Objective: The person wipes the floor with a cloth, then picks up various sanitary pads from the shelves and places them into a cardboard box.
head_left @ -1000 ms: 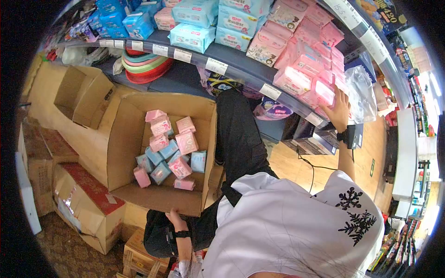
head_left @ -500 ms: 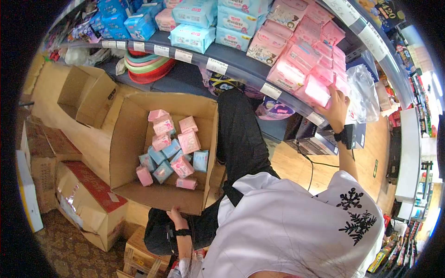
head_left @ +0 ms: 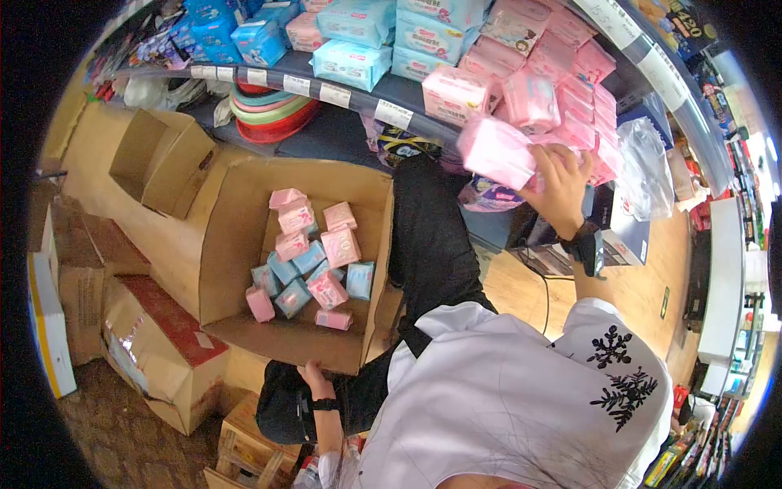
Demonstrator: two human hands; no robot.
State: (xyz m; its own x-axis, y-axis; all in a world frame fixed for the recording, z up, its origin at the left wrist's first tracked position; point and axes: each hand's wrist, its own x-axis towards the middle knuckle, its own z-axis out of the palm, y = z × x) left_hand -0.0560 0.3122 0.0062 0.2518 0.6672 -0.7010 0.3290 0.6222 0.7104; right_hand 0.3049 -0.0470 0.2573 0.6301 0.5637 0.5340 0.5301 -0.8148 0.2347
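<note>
My right hand (head_left: 560, 183) is closed on a pink plastic-wrapped pack (head_left: 497, 152), held just off the shelf's front edge and slightly blurred. Behind it, more pink packs (head_left: 533, 99) are stacked on the shelf. My left hand (head_left: 314, 380) grips the near edge of an open cardboard box (head_left: 285, 346), its fingers partly hidden by the flap. Inside the box lie several small pink packs (head_left: 340, 246) and light blue packs (head_left: 292, 299), loosely piled.
Light blue packs (head_left: 352, 63) stand on the shelf, with price labels (head_left: 393, 114) along its edge. Stacked colored basins (head_left: 273, 118) sit below. Another open carton (head_left: 155, 159) and a closed red-topped carton (head_left: 167, 354) are on the left. A clear plastic bag (head_left: 646, 167) hangs at right.
My right hand has drawn a pink pack off the front of the shelf stack, moving left and toward me. My left hand stays on the box edge. The view has shifted slightly.
</note>
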